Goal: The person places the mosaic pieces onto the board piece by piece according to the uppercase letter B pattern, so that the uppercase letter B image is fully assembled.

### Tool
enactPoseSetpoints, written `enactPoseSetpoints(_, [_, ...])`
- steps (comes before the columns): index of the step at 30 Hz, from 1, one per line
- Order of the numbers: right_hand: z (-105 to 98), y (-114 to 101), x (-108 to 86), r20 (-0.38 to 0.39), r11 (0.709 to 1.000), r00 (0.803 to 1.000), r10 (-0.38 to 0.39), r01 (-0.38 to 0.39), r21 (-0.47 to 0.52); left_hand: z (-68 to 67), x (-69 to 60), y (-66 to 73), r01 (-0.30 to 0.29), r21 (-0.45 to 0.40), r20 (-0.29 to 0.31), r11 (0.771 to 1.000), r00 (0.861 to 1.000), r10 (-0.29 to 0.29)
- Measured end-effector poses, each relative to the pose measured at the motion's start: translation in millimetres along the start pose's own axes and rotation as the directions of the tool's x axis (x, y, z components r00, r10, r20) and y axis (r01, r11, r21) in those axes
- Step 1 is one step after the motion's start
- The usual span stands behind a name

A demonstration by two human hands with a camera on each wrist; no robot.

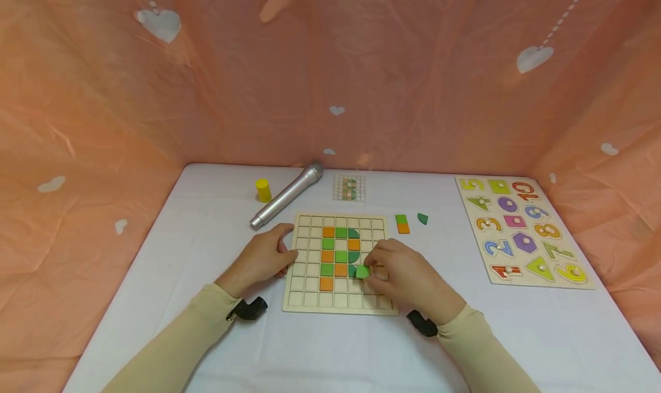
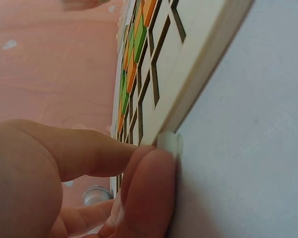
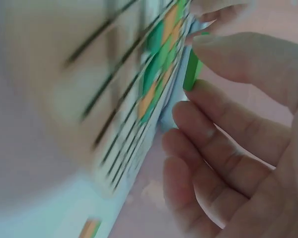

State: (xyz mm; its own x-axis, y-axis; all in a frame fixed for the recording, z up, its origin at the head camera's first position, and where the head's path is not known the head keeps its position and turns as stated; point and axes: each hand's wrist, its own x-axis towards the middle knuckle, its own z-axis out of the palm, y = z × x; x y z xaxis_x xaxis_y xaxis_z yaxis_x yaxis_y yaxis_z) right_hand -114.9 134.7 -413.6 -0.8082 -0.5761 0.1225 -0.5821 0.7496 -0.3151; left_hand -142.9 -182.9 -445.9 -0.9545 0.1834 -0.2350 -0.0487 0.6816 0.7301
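A wooden grid board (image 1: 310, 299) lies on the table with orange, light green and dark green tiles set in its cells. At its left edge my left hand (image 1: 260, 258) grips the side, thumb and fingers (image 2: 151, 193) against the rim in the left wrist view. Over the board's right half, my right hand (image 1: 410, 275) pinches a light green square tile (image 1: 363, 272) between thumb and forefinger. That tile (image 3: 192, 69) is held tilted above the board in the right wrist view, beside a dark green piece (image 1: 352, 271) in the grid. The other right fingers are loosely curled.
Right of the board lie a green square tile (image 1: 401, 218), an orange one (image 1: 403, 228) and a dark green quarter-round piece (image 1: 423, 218). Behind are a pattern card (image 1: 349, 187), a silver microphone (image 1: 289, 194) and a yellow cylinder (image 1: 263, 191). A number puzzle (image 1: 524, 232) lies far right.
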Motion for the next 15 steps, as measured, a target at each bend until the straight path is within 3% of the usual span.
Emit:
enactPoseSetpoints(6, [10.8, -22.3, 17.7, 0.015, 0.997, 0.998, -0.054, 0.053, 0.052, -0.2, -0.6, -1.9, -0.009, -0.004, 0.000, 1.000, 1.000, 0.009])
enactPoseSetpoints(15, [26.2, -38.9, 19.2, 0.045, 0.991, 0.990, -0.130, 0.128, 0.045, 0.1, 1.4, -1.8, -0.013, 0.005, 0.001, 1.000, 1.000, 0.013])
